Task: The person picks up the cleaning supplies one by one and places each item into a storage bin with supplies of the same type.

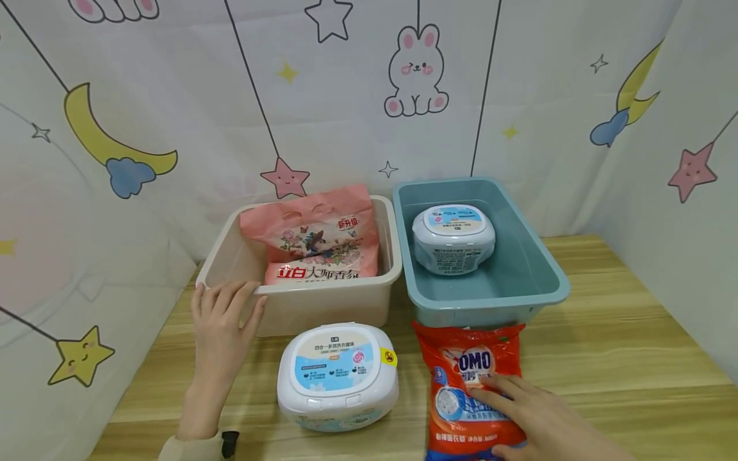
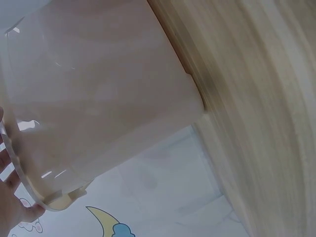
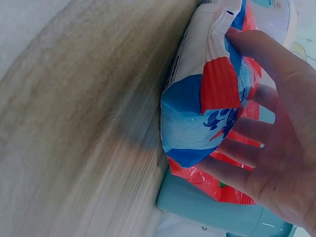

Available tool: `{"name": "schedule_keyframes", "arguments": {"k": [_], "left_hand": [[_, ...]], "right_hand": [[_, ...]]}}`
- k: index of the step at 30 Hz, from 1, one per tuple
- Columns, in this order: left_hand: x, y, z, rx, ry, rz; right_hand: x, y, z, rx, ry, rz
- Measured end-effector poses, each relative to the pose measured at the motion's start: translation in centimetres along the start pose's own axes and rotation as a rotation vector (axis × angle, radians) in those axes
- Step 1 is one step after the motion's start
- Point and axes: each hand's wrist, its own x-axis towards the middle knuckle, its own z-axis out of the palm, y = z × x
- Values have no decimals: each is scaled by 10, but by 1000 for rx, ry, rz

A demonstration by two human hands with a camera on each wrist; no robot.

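My left hand (image 1: 223,320) rests its fingers on the front left corner of a cream plastic bin (image 1: 323,314). In the left wrist view its fingertips lie along the rim, beside the bin's outer wall (image 2: 103,94). A pink laundry detergent bag (image 1: 323,246) leans inside that bin. My right hand (image 1: 539,410) lies over a red OMO detergent powder bag (image 1: 461,368) on the table. Its fingers spread nearly straight across the bag's front, and in the right wrist view the thumb touches the bag (image 3: 197,118) near one edge.
A white lidded laundry-pod box (image 1: 337,378) stands between the hands. Behind the red bag is a teal bin (image 1: 490,301), holding a similar white box (image 1: 453,240). Both bins stand on the wood-grain table (image 1: 623,333) before a patterned curtain (image 1: 346,96).
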Motion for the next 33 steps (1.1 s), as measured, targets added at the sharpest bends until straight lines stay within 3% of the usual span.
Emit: {"name": "schedule_keyframes", "arguments": {"k": [33], "left_hand": [[0, 0, 0, -12, -3, -1]], "right_hand": [[3, 2, -4, -23, 35, -72]]}}
